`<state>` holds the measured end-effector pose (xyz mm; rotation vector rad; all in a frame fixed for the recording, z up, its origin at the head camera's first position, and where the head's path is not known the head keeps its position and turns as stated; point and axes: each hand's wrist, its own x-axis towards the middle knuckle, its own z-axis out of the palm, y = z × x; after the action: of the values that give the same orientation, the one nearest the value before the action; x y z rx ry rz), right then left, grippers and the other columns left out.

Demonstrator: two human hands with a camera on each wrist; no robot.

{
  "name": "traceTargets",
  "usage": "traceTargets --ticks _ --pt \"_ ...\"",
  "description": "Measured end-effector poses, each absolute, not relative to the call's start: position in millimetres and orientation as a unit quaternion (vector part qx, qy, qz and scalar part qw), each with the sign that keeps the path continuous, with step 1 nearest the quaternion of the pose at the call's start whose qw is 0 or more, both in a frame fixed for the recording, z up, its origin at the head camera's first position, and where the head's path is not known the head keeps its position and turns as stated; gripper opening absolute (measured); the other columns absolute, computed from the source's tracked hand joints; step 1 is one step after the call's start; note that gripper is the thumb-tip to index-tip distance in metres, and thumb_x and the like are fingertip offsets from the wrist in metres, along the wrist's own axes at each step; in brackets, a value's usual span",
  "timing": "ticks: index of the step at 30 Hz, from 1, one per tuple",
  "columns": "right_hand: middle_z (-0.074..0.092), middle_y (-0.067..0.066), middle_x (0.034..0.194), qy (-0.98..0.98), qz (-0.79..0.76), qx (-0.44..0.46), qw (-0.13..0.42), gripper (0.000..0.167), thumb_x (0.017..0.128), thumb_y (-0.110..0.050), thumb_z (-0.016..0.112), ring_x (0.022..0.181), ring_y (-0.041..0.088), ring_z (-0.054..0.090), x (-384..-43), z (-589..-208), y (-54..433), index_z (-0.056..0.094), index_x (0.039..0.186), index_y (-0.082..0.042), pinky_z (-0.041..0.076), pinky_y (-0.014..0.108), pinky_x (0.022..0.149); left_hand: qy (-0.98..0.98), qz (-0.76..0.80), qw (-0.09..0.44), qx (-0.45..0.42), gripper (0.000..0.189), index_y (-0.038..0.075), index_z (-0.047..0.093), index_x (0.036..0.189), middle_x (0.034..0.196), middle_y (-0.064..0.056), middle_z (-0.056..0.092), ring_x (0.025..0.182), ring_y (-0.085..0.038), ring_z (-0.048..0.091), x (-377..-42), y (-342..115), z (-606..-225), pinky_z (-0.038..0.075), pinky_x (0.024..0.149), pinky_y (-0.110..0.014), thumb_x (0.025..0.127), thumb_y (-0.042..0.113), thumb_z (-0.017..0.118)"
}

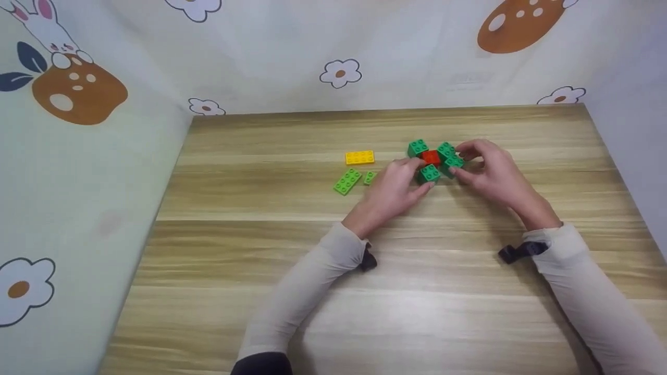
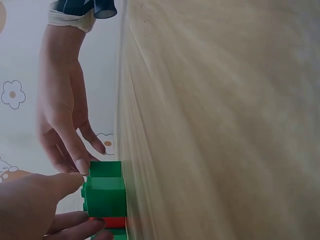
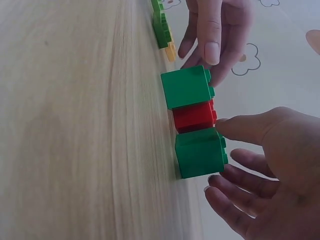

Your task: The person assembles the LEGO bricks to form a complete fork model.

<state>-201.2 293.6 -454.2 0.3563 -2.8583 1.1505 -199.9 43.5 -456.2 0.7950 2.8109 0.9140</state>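
Several green toy bricks stand around a red brick [image 1: 431, 157] at the back right of the table. My left hand [image 1: 392, 188] has its thumb and fingers on either side of the front green brick [image 1: 429, 174]. From the other side, my right hand [image 1: 492, 173] pinches a green brick [image 1: 453, 163] at the right of the cluster. Another green brick [image 1: 446, 150] touches it behind, and one more green brick [image 1: 418, 148] stands at the back left. In the right wrist view, the red brick [image 3: 195, 117] sits between two green bricks.
Left of the cluster lie a yellow brick [image 1: 359, 157], a long light-green brick [image 1: 347, 181] and a small light-green brick [image 1: 369, 178], partly hidden by my left hand. Behind the wooden table [image 1: 250, 198] rises a patterned wall [image 1: 271, 57], with more walls at both sides.
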Motion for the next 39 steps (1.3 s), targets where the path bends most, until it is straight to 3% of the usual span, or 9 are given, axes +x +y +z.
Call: traceTargets --ticks 5,7,13,21,30,39 --pt "0.073 0.018 0.125 -0.920 0.374 0.115 0.018 0.042 0.095 -0.012 0.084 0.111 0.032 0.072 -202 -456 295 0.067 0.130 0.000 0.058 0.014 0.088 0.922 0.291 0.046 0.251 0.051 0.009 0.067 0.141 0.126 -0.003 0.075 0.094 -0.013 0.063 -200 47 -457 0.057 0.083 -0.022 0.103 0.041 0.075" --pt "0.073 0.019 0.125 -0.919 0.376 0.115 0.014 0.041 0.094 -0.012 0.084 0.111 0.033 0.072 -202 -457 295 0.067 0.130 0.001 0.054 0.006 0.085 0.925 0.286 0.047 0.246 0.050 0.009 0.067 0.140 0.125 -0.003 0.074 0.094 -0.013 0.063 -200 47 -457 0.057 0.083 -0.022 0.102 0.041 0.076" --pt "0.072 0.020 0.127 -0.920 0.379 0.102 -0.002 0.042 0.095 -0.014 0.084 0.114 0.034 0.073 -202 -457 295 0.067 0.131 0.001 0.059 0.012 0.088 0.929 0.278 0.053 0.238 0.046 0.008 0.067 0.137 0.126 -0.003 0.074 0.098 -0.014 0.065 -201 47 -458 0.060 0.090 -0.025 0.103 0.038 0.076" --pt "0.073 0.022 0.127 -0.919 0.384 0.090 -0.013 0.043 0.095 -0.013 0.084 0.113 0.036 0.074 -202 -457 295 0.066 0.132 0.002 0.062 0.016 0.089 0.926 0.284 0.057 0.240 0.042 0.009 0.068 0.136 0.122 -0.003 0.074 0.095 -0.014 0.064 -200 46 -457 0.058 0.085 -0.023 0.104 0.035 0.075" --pt "0.073 0.022 0.128 -0.918 0.387 0.084 -0.021 0.043 0.096 -0.017 0.084 0.113 0.036 0.076 -200 -455 294 0.068 0.132 0.000 0.056 0.006 0.083 0.907 0.316 0.067 0.269 0.037 0.008 0.069 0.133 0.108 -0.004 0.072 0.088 -0.014 0.060 -193 44 -454 0.052 0.075 -0.018 0.104 0.030 0.076" --pt "0.075 0.020 0.126 -0.916 0.391 0.093 -0.008 0.042 0.095 -0.016 0.085 0.111 0.034 0.075 -198 -445 292 0.070 0.132 0.000 0.056 0.005 0.083 0.880 0.354 0.083 0.305 0.036 0.006 0.068 0.135 0.109 -0.007 0.074 0.088 -0.017 0.062 -185 31 -458 0.049 0.071 -0.016 0.103 0.021 0.076"
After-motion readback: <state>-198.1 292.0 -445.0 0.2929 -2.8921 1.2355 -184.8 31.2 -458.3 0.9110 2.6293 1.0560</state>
